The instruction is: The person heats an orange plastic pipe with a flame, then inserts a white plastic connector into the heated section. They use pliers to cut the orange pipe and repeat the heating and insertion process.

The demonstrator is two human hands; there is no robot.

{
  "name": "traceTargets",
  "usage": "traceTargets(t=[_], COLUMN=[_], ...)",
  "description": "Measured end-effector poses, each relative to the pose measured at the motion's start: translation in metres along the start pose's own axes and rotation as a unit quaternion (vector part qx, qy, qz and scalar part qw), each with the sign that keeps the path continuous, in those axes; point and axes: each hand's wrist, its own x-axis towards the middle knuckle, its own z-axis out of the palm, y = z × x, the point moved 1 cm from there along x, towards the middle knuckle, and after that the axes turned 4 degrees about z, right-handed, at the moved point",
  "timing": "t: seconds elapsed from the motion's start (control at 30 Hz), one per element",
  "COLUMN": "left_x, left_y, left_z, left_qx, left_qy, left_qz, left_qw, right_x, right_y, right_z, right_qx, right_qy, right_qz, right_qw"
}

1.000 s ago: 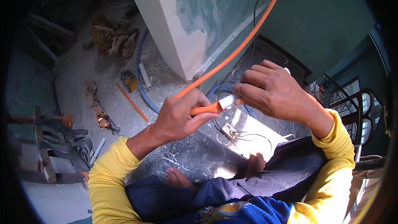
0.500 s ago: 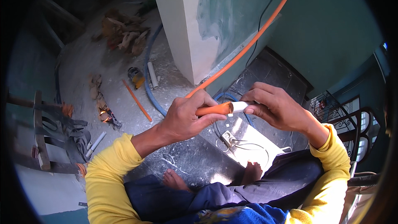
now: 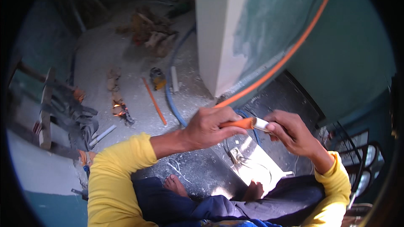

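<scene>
My left hand (image 3: pixel 208 128) is closed around an orange plastic pipe, its thumb lying along the short end (image 3: pixel 237 124) that sticks out to the right. A short white pipe (image 3: pixel 261 125) meets the orange pipe's open end; how far it sits inside cannot be told. The fingers and thumb of my right hand (image 3: pixel 292 132) pinch the white pipe's other end. A long orange length (image 3: pixel 290 54) runs from behind my left hand to the upper right; its join with the held end is hidden.
On the floor lie an orange strip (image 3: pixel 155 101), a yellow-and-black roll (image 3: pixel 158 79), white pipe pieces (image 3: pixel 174 79), a blue hose (image 3: pixel 168 90) and burning scrap (image 3: pixel 119 109). A power socket (image 3: pixel 235 154) with cords is below my hands. A wall corner (image 3: pixel 210 38) stands ahead.
The view has swung, so the surroundings appear farther right. Both hands keep hold of the pipes. The white pipe now tilts down to the right, and my right hand's fingers have curled lower.
</scene>
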Motion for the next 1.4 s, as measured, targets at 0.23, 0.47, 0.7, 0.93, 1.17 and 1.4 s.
traceTargets(t=[0.23, 0.47, 0.7, 0.93, 1.17, 1.4], left_x=[0.006, -0.002, 0.004, -0.005, -0.009, 0.000], left_y=[0.002, 0.002, 0.004, 0.010, 0.013, 0.010], left_z=[0.003, 0.002, 0.006, 0.005, -0.003, -0.003], left_qx=[-0.020, -0.034, -0.060, 0.028, 0.038, 0.053], left_qy=[-0.045, -0.037, -0.048, -0.089, -0.105, -0.104], left_qz=[-0.012, -0.024, -0.008, -0.018, -0.023, -0.015], left_qw=[0.999, 0.998, 0.997, 0.995, 0.993, 0.993], right_x=[-0.010, -0.002, -0.007, -0.003, -0.002, 0.001], right_y=[0.003, 0.001, 0.004, -0.009, -0.019, -0.013], right_z=[0.004, 0.006, 0.004, 0.013, 0.014, 0.008], right_qx=[-0.002, -0.075, -0.011, -0.041, -0.125, -0.119], right_qy=[0.055, 0.070, 0.061, 0.057, 0.050, 0.040], right_qz=[-0.010, -0.070, -0.002, -0.028, -0.077, -0.103], right_qw=[0.998, 0.992, 0.998, 0.997, 0.988, 0.987])
